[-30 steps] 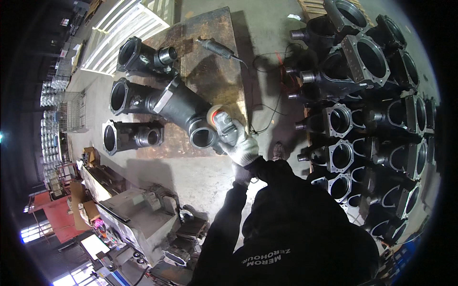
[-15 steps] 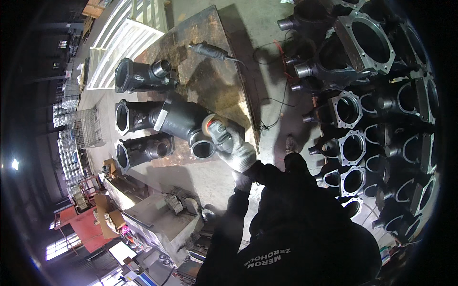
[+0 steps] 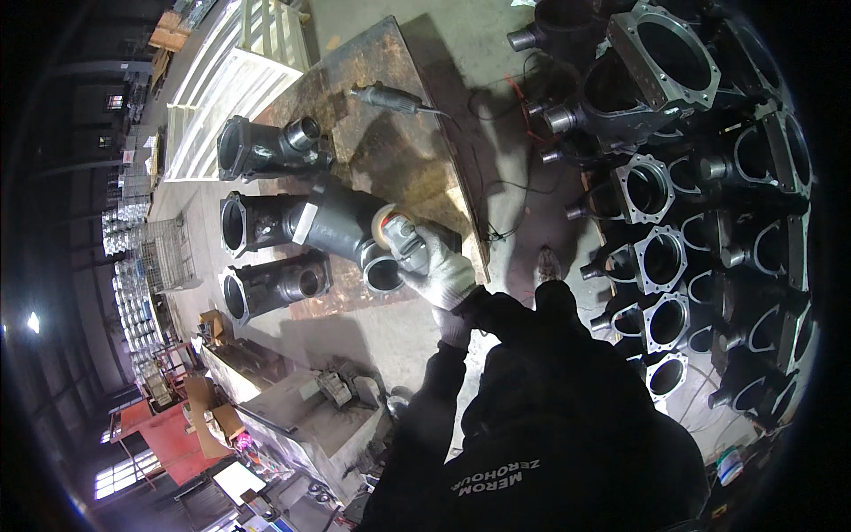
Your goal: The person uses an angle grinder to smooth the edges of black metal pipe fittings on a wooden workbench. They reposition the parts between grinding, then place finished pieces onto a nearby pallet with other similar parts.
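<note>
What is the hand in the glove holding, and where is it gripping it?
The gloved hand holds a small power grinder by its body, its disc end against the dark metal casting. Which hand it is cannot be told.

A metalworking shop or foundry hall — the concrete floor (image 3: 496,53) and a rusty steel bench (image 3: 390,151) say as much. Dark cast housings (image 3: 266,222) lie along the bench's left edge, and dozens more with machined flanges (image 3: 660,257) are stacked on the floor to its right. A powered hand tool (image 3: 386,96) with its cable rests at the bench's far end — wire cages and racks (image 3: 164,257) stand beyond.
</note>
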`<action>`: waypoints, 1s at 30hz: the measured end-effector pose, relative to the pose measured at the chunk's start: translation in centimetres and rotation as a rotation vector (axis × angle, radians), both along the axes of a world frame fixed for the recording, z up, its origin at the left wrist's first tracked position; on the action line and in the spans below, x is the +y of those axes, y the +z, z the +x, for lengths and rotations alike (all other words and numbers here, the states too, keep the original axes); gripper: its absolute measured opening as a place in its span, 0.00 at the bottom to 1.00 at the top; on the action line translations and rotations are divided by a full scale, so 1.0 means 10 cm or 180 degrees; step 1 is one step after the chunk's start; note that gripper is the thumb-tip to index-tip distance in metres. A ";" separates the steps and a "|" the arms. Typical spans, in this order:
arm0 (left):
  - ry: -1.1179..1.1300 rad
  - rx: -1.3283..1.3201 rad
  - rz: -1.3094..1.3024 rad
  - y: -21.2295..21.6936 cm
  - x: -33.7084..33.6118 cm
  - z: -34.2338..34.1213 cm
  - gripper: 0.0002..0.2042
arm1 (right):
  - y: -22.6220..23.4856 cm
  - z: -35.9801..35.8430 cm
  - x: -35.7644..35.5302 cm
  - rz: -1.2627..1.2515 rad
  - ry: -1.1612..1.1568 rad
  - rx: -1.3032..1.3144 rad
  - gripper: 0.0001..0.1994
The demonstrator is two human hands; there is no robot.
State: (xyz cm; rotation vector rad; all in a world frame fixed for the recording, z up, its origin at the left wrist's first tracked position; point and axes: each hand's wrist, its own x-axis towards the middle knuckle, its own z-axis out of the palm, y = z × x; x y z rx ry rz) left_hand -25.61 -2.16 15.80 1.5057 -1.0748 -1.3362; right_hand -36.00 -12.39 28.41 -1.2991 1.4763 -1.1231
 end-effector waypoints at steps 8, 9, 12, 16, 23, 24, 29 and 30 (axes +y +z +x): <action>0.0180 0.0495 0.0055 0.24 -0.17 -0.05 0.23 | -0.17 0.09 -0.07 0.0162 0.0004 -0.0046 0.44; 0.0203 0.0454 0.0088 0.32 -0.18 -0.08 0.22 | -0.22 0.09 -0.05 0.0295 0.0014 -0.0076 0.44; 0.0121 -0.0018 0.0162 0.52 -0.13 -0.16 0.20 | -0.33 0.11 0.07 0.0247 -0.0174 -0.0067 0.45; 0.0061 -0.0061 0.0331 0.50 0.06 -0.19 0.26 | -0.43 0.11 0.33 0.0330 -0.0403 0.0109 0.47; -0.0006 0.0509 0.0368 0.22 0.18 0.10 0.21 | -0.44 0.17 0.41 0.0292 -0.0484 0.0095 0.47; -0.0139 0.0316 0.0320 0.19 0.14 0.13 0.20 | -0.45 0.18 0.36 0.0161 -0.0494 0.0162 0.46; 0.0239 0.0484 0.0584 -0.07 -0.05 0.24 0.19 | -0.52 0.24 0.09 -0.0099 -0.0391 0.0411 0.46; 0.0524 0.0793 0.0552 -0.14 -0.06 0.26 0.18 | -0.52 0.26 0.05 -0.0087 -0.0378 0.0450 0.46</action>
